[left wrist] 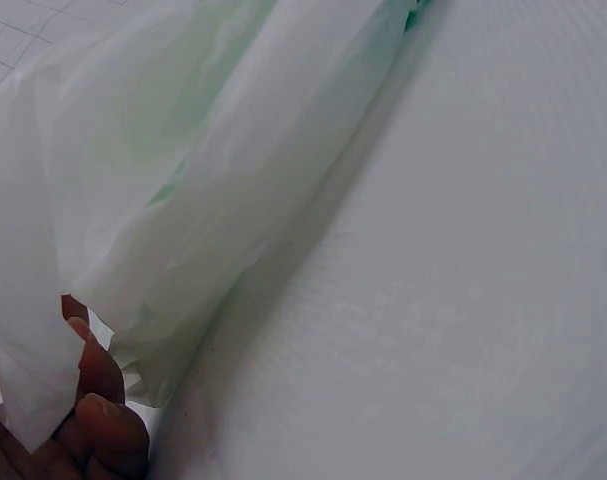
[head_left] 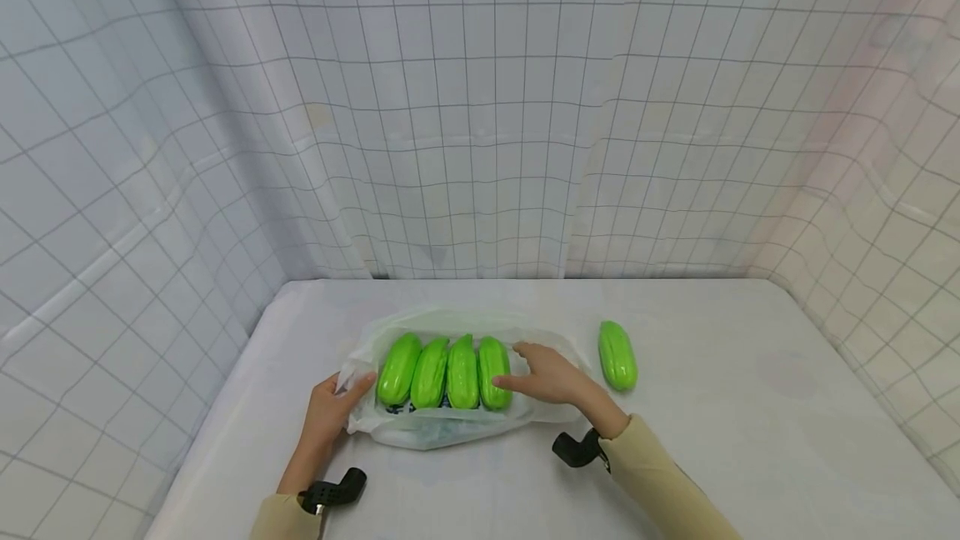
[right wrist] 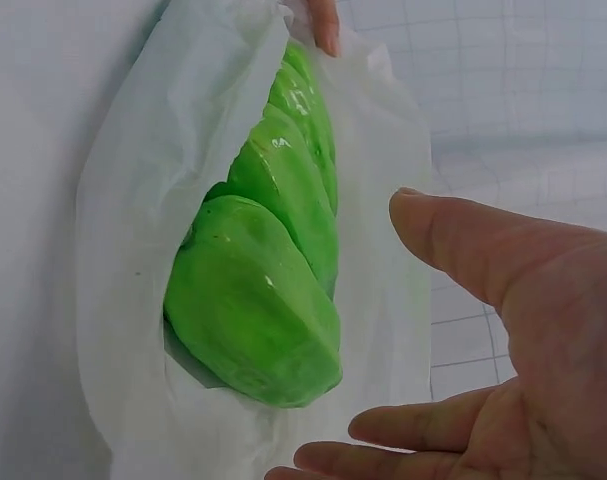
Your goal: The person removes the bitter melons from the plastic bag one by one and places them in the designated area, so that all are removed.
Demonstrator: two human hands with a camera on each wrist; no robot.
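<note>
A whitish, see-through plastic bag (head_left: 424,433) lies with its mouth spread on the table. Inside it, several glossy green gourd-like vegetables (head_left: 462,373) lie side by side. My left hand (head_left: 327,413) grips the bag's left edge; in the left wrist view the curled fingers (left wrist: 113,430) show at the crumpled plastic. Over the bag's right end, my right hand (head_left: 551,375) is spread, thumb and fingers apart and holding nothing. In the right wrist view its palm (right wrist: 573,340) faces the nearest vegetable (right wrist: 253,300), with a gap between them.
One more green vegetable (head_left: 618,356) lies on the white table (head_left: 720,407), right of the bag and beyond my right hand. White grid-patterned curtains (head_left: 480,107) hang behind the table and at both sides. A black wrist camera (head_left: 577,448) sits on the right wrist.
</note>
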